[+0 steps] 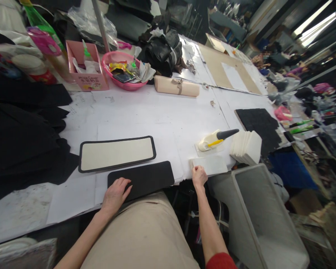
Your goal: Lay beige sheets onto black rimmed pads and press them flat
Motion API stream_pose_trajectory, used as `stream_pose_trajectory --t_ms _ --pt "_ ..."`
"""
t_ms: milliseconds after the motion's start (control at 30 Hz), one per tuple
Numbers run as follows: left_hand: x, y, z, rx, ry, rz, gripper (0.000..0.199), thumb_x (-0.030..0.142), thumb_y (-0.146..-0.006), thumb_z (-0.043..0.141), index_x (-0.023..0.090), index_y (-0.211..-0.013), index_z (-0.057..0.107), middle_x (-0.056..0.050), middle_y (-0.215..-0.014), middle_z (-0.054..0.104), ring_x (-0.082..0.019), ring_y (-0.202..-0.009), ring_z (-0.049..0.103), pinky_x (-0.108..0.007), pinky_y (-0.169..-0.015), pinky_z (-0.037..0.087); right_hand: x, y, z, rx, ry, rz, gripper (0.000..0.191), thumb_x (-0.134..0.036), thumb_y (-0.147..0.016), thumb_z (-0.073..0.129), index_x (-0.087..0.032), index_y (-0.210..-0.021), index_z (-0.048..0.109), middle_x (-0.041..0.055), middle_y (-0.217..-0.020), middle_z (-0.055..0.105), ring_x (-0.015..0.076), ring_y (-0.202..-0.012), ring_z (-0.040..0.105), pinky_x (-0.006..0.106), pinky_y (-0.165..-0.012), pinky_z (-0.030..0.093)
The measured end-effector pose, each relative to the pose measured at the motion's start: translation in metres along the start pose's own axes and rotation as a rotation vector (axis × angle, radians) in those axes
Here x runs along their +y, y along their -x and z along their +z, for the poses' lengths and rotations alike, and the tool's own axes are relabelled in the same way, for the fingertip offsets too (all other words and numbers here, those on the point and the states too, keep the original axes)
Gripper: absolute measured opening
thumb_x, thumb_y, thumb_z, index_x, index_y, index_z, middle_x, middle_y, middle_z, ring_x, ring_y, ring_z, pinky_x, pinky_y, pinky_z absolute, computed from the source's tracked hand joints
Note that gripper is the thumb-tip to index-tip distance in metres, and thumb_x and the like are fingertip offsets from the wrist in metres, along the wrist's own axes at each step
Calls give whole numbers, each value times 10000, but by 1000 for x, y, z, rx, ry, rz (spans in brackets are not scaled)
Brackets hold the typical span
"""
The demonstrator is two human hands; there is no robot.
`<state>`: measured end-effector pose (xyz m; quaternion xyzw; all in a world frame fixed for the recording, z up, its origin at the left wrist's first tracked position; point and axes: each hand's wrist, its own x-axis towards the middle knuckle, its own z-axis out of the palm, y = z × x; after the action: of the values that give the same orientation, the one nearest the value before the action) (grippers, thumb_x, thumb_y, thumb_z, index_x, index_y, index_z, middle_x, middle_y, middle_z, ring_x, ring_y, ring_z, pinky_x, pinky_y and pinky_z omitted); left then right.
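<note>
My left hand (116, 192) lies on the left end of a flat black panel (152, 178) with rounded corners at the table's near edge, thumb apart from the fingers. Behind that panel is a stack of black-bordered panels with a cream panel (117, 152) on top. At the left end of a low stack of white strips (211, 165), my right hand (199, 176) has its fingers closed on the strips' edge; how many it grips is hidden. Just beyond stands a cream glue pot (208, 142) with a dark handle (227, 134) and a yellow brush (215, 143).
Right of the strips leans a stack of white pieces (246, 146), near a grey bin (264, 209). Black sheets (25, 138) pile up at left. Behind are a pink box (91, 80), a pink basin (124, 83) and a tied beige roll (170, 86). Black pieces (259, 129) lie farther right.
</note>
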<state>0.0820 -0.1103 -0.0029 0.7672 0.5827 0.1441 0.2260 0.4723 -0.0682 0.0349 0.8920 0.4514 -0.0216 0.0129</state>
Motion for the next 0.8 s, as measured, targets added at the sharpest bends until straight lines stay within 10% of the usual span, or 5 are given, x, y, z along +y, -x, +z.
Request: stream_pose_trajectory --t_ms 300,567,800 --pt "2 1 0 -3 -37 14 230 370 -916 430 227 -984 597 -64 -952 630 -236 -912 584 -340 -764 461 36 -5 -41 120 -45 38 224 -270 -870 487 -158 -904 678 122 -928 679 213 -772 631 290 -656 393" --pt "2 -5 -8 -25 76 5 230 397 -913 440 230 -964 589 -51 -922 632 -221 -872 609 -322 -722 471 34 -19 -8 -106 -306 -5 187 -312 -749 571 -187 -760 710 51 -739 728 211 -726 669 274 -653 451" --pt "83 -58 -11 -144 60 266 280 223 -916 416 226 -1131 596 -68 -942 633 -207 -862 604 -311 -737 457 42 -20 -3 -148 -433 7 234 -348 -733 553 -173 -753 707 57 -727 733 221 -729 682 287 -677 476"
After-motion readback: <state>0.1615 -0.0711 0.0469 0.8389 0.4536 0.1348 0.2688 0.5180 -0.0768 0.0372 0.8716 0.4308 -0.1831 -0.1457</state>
